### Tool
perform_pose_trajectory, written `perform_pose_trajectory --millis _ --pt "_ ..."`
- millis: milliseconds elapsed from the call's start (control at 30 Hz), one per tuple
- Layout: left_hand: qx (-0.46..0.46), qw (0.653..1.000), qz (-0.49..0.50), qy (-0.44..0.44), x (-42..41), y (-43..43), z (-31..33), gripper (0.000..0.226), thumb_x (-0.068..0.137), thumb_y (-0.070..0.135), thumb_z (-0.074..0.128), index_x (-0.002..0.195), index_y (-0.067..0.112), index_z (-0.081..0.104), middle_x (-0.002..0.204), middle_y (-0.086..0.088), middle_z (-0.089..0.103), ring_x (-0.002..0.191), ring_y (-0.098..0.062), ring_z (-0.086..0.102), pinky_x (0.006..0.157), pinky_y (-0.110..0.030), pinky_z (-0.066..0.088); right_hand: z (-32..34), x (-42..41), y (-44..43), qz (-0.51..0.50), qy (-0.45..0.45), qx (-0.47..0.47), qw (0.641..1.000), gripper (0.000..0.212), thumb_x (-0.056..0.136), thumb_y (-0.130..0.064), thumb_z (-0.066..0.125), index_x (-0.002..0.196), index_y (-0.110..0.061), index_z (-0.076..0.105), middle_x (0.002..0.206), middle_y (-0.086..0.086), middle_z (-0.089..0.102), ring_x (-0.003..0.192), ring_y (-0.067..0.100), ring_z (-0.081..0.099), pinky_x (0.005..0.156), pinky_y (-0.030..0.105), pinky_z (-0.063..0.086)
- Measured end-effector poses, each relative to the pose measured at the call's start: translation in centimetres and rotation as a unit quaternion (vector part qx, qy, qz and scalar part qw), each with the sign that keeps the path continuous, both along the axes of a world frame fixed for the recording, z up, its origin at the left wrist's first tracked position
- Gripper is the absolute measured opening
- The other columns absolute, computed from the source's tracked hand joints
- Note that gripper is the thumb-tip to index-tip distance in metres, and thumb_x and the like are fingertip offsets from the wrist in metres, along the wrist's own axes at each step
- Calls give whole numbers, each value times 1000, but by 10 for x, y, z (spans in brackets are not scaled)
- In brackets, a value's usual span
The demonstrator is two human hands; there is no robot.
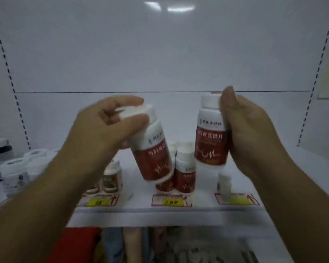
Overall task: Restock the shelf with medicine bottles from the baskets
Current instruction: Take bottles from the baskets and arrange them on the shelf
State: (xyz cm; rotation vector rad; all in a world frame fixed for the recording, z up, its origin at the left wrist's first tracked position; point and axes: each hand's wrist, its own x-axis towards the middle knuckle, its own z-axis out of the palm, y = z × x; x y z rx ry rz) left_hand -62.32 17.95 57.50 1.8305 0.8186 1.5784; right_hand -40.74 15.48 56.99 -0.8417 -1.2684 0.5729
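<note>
My left hand grips a white-capped bottle with a red label by its cap and neck; the bottle tilts, its base down to the right. My right hand holds a second red-label bottle upright from its right side, thumb at the cap. Both bottles hang above the white shelf. Under them stand red-label bottles in a short row behind a yellow price tag.
Small brown-label bottles stand at centre left, white jars at far left, and a small white bottle at right. Price tags line the shelf's front edge. Below the shelf a basket area holds blurred items.
</note>
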Motion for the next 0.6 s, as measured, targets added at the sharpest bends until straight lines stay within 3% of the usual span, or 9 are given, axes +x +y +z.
perform_pose_trajectory --millis 100,167,233,400,600 --pt "28 998 52 25 10 48 33 24 77 24 69 97 36 65 93 16 68 84 -5 66 61 -18 54 25 24 52 -43 1 7 999 39 68 -61 57 89 -29 65 85 -11 71 71 -4 68 57 10 50" --pt "19 998 61 25 18 81 47 28 78 19 69 103 31 64 103 14 64 92 -6 63 66 -22 52 32 38 87 -50 -3 5 999 23 80 -49 60 89 -28 64 86 -13 68 67 -9 65 53 6 47" --pt "-13 998 47 41 27 114 53 30 78 16 71 104 28 63 106 11 64 96 -8 62 69 -23 53 31 49 119 -49 -20 -11 999 22 83 -42 63 97 -25 64 89 -14 66 66 -11 64 51 4 46" --pt "-127 981 3 148 51 181 35 30 74 28 75 102 32 64 106 10 66 96 -8 62 71 -28 55 7 65 182 6 -90 -116 989 39 81 -38 66 111 -14 63 106 0 67 97 14 64 85 31 51" --pt "-169 978 -20 119 64 217 25 25 76 24 75 96 34 65 102 13 67 95 -8 63 59 -25 58 -6 72 212 23 -112 -143 983 38 80 -38 67 109 -13 63 104 4 67 95 17 65 86 35 55"
